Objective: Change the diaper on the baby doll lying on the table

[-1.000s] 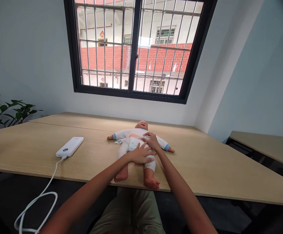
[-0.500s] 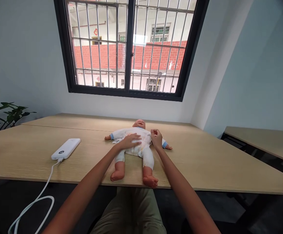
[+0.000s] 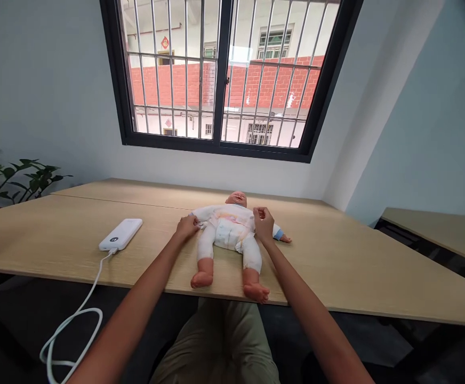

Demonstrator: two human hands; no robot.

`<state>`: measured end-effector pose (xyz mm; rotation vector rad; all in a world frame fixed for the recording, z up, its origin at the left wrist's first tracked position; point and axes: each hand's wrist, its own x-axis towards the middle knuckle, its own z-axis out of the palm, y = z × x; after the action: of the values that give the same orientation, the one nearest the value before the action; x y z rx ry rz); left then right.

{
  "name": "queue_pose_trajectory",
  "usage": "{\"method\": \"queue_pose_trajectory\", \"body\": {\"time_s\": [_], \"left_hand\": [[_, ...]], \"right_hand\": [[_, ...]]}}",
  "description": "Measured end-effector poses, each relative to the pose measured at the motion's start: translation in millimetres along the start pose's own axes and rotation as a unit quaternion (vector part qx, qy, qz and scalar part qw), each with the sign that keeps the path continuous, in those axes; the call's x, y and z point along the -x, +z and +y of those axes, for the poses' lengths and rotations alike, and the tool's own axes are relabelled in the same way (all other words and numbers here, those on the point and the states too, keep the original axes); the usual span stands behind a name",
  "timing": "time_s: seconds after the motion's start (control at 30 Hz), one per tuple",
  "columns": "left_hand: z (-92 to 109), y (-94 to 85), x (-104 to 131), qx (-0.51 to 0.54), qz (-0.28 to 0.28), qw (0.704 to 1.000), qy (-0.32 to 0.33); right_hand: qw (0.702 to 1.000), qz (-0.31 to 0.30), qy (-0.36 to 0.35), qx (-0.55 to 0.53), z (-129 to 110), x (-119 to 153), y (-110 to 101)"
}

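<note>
A baby doll point(image 3: 204, 249) lies on its back on the table, head toward the window and bare feet toward me. It wears white clothing with blue cuffs, and a white diaper point(image 3: 229, 236) with a faint coloured print covers its middle. My left hand point(image 3: 187, 226) is closed beside the doll's waist at left, close to a small white flap; its fingertips are partly hidden. On the other side, my right hand point(image 3: 263, 221) has its fingers pinched together by the doll's waist. What sits between those fingers is too small to make out.
A white power bank point(image 3: 121, 234) with a white cable point(image 3: 92, 290) hanging over the front edge lies left on the wooden table point(image 3: 336, 261). A leafy plant point(image 3: 24, 178) stands at far left. Behind the table is a barred window; another table point(image 3: 436, 229) is at right.
My left hand has moved left, off the doll's belly to its side, and its fingers have closed. My right hand stays pinched by the waist. The view has shifted slightly.
</note>
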<state>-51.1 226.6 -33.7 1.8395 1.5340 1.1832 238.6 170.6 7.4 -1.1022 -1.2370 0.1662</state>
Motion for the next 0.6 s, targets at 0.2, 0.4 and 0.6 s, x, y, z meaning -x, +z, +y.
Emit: {"method": "queue_pose_trajectory", "body": {"time_s": [0.2, 0.4, 0.6], "left_hand": [[-10.5, 6.6, -4.0, 0.05, 0.017, 0.999, -0.006], [-12.4, 6.9, -4.4, 0.189, 0.003, 0.981, -0.033], [-9.5, 6.3, -6.5, 0.283, -0.014, 0.958, -0.047]], "right_hand": [[0.933, -0.32, -0.125, 0.105, -33.9, -2.4, 44.4], [0.808, -0.469, -0.119, 0.336, -56.0, -1.5, 78.0], [0.745, -0.496, -0.125, 0.428, -68.5, 8.3, 89.9]]}}
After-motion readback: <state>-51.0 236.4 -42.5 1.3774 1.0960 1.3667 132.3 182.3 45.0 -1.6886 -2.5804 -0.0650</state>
